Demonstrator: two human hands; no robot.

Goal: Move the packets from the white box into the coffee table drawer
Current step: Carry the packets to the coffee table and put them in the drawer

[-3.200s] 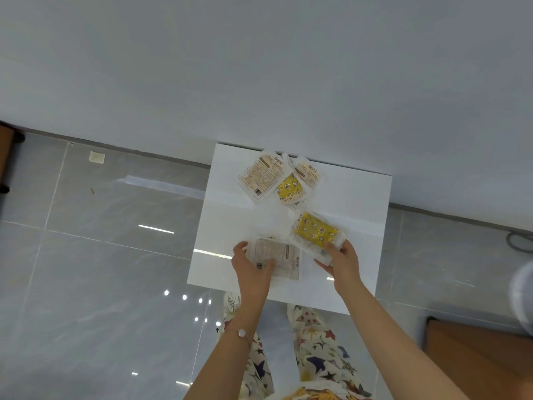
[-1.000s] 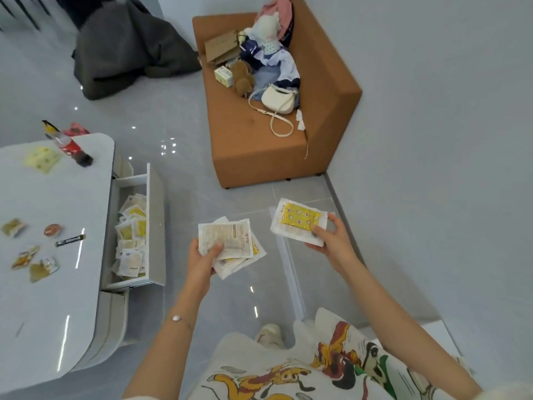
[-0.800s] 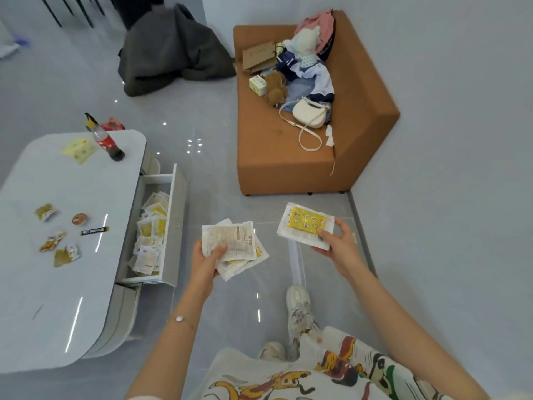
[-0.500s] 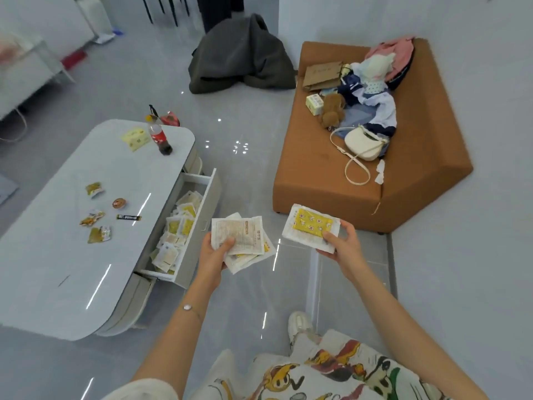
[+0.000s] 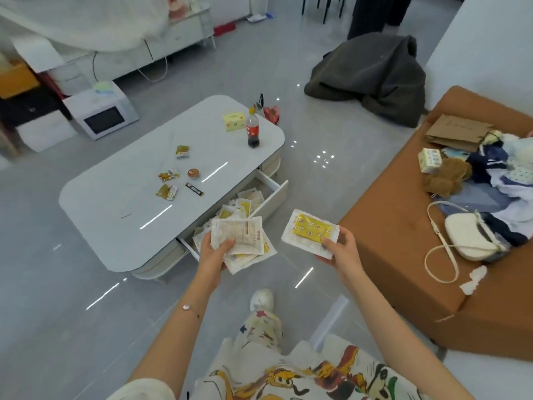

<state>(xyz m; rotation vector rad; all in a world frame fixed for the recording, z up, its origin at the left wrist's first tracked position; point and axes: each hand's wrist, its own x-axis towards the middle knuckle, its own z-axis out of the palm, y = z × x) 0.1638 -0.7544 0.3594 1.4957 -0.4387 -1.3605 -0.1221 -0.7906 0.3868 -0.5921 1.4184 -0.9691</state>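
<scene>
Head view: our left hand (image 5: 212, 255) grips a fanned packet stack (image 5: 239, 236), our right hand (image 5: 343, 252) pinches one yellow packet (image 5: 310, 232). The counter (image 5: 129, 203) has its drawer (image 5: 273, 194) open, holding loose packets (image 5: 245, 201); a cola bottle (image 5: 253, 131) stands on top.

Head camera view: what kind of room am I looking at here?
Probably a home living room: a white coffee table with an open drawer, an orange sofa piled with clothes and a white handbag.

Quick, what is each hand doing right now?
Left hand: holding a stack of packets.
Right hand: holding one yellow packet.
</scene>
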